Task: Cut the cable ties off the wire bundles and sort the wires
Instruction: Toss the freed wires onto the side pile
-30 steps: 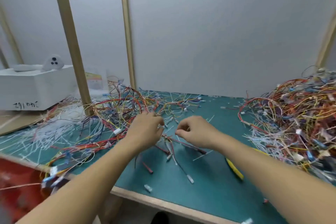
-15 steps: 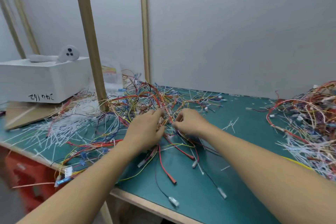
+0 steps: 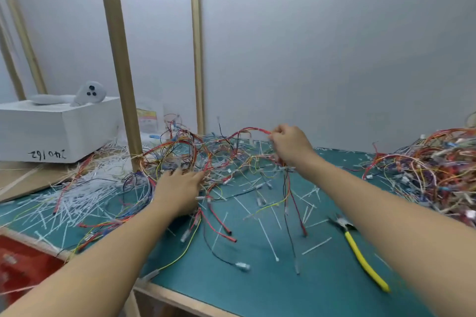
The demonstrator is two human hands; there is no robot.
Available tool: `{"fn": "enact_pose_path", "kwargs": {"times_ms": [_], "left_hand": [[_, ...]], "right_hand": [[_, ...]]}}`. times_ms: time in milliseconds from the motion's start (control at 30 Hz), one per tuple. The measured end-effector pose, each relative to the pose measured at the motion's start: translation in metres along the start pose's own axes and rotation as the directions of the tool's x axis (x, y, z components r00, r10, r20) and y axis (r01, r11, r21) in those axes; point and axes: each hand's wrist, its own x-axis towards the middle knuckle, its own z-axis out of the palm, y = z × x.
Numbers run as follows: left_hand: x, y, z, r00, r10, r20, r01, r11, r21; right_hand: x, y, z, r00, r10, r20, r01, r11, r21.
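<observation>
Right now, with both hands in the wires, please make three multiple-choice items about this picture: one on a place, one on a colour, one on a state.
1. Where do the cutters lie on the green mat?
A. On the white box
B. Near the right forearm, on the mat
C. In the left hand

2. What colour are the cutter handles?
A. Yellow
B. Blue
C. Black

3. What is the right hand doing?
A. Resting flat on the mat
B. Holding the cutters
C. Raised, pinching a red wire lifted off the tangle

Answers:
1 B: the cutters lie free on the mat beside the right forearm, in neither hand.
2 A: the long handles are plainly yellow.
3 C: the right hand is up above the pile with the red wire arching from its fingers, while the left hand presses down on the wire tangle.
</observation>
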Motion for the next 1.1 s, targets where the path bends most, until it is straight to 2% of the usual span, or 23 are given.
{"fn": "enact_pose_path", "kwargs": {"times_ms": [100, 167, 267, 333, 400, 433, 467, 533, 567, 600, 633, 667, 700, 733, 767, 833, 900, 967, 1033, 1100], "left_hand": [[0.002, 0.002, -0.004, 0.994, -0.05, 0.099, 0.052, 0.998, -0.017], [0.005, 0.006, -0.009, 0.981, -0.083, 0.174, 0.091, 0.995, -0.04], [0.008, 0.015, -0.031, 0.955, -0.092, 0.282, 0.114, 0.991, -0.064], [0.011, 0.022, -0.057, 0.925, -0.053, 0.376, 0.085, 0.994, -0.069], [0.012, 0.033, -0.087, 0.902, -0.013, 0.432, 0.012, 1.0, 0.004], [0.012, 0.041, -0.101, 0.919, -0.001, 0.393, -0.03, 0.997, 0.075], [0.009, 0.051, -0.116, 0.958, 0.015, 0.288, -0.06, 0.987, 0.148], [0.005, 0.073, -0.137, 0.995, 0.099, -0.022, -0.093, 0.976, 0.198], [0.005, 0.084, -0.141, 0.985, 0.108, -0.132, -0.094, 0.989, 0.11], [0.007, 0.093, -0.142, 0.98, 0.088, -0.181, -0.104, 0.991, -0.084], [0.008, 0.099, -0.141, 0.985, 0.052, -0.164, -0.113, 0.917, -0.383], [0.01, 0.104, -0.139, 0.998, 0.013, -0.054, -0.046, 0.733, -0.679], [0.011, 0.109, -0.136, 0.995, 0.002, 0.102, 0.089, 0.465, -0.881], [0.01, 0.112, -0.132, 0.968, 0.022, 0.252, 0.243, 0.196, -0.95], [0.01, 0.113, -0.127, 0.935, 0.048, 0.35, 0.351, -0.009, -0.936], [0.014, 0.113, -0.118, 0.904, 0.06, 0.424, 0.423, -0.28, -0.862], [0.02, 0.112, -0.113, 0.906, 0.028, 0.422, 0.386, -0.459, -0.8], [0.025, 0.109, -0.113, 0.921, -0.045, 0.387, 0.297, -0.56, -0.773], [0.025, 0.105, -0.118, 0.953, -0.084, 0.291, 0.19, -0.583, -0.79], [0.023, 0.101, -0.129, 0.978, -0.147, 0.148, 0.045, -0.544, -0.838]], "right_hand": [[-0.002, -0.023, -0.046, 0.991, -0.024, -0.135, 0.067, 0.945, 0.321], [-0.009, -0.04, -0.073, 0.971, -0.08, -0.223, 0.175, 0.878, 0.446], [-0.026, -0.053, -0.094, 0.945, -0.167, -0.283, 0.297, 0.802, 0.518], [-0.038, -0.048, -0.091, 0.953, -0.187, -0.238, 0.285, 0.817, 0.501], [-0.05, -0.036, -0.082, 0.975, -0.173, -0.143, 0.22, 0.855, 0.47], [-0.055, -0.029, -0.076, 0.983, -0.159, -0.093, 0.184, 0.873, 0.452], [-0.061, -0.022, -0.071, 0.989, -0.142, -0.046, 0.148, 0.89, 0.432], [-0.07, -0.012, -0.063, 0.993, -0.115, 0.022, 0.096, 0.907, 0.411], [-0.073, -0.009, -0.06, 0.993, -0.107, 0.041, 0.08, 0.908, 0.412], [-0.076, -0.007, -0.058, 0.994, -0.101, 0.048, 0.072, 0.905, 0.419], [-0.079, -0.007, -0.056, 0.994, -0.101, 0.049, 0.071, 0.901, 0.427], [-0.081, -0.008, -0.055, 0.993, -0.107, 0.049, 0.076, 0.899, 0.431], [-0.083, -0.009, -0.054, 0.992, -0.116, 0.052, 0.083, 0.9, 0.429], [-0.084, -0.009, -0.053, 0.99, -0.127, 0.064, 0.089, 0.904, 0.419], [-0.085, -0.01, -0.052, 0.987, -0.138, 0.086, 0.091, 0.909, 0.407], [-0.087, -0.01, -0.05, 0.977, -0.157, 0.146, 0.086, 0.911, 0.403], [-0.088, -0.007, -0.048, 0.966, -0.174, 0.194, 0.085, 0.914, 0.397], [-0.089, -0.002, -0.046, 0.947, -0.199, 0.254, 0.097, 0.927, 0.364], [-0.089, 0.003, -0.046, 0.918, -0.206, 0.339, 0.095, 0.944, 0.316], [-0.085, 0.008, -0.048, 0.89, -0.171, 0.424, 0.049, 0.958, 0.283]]}}
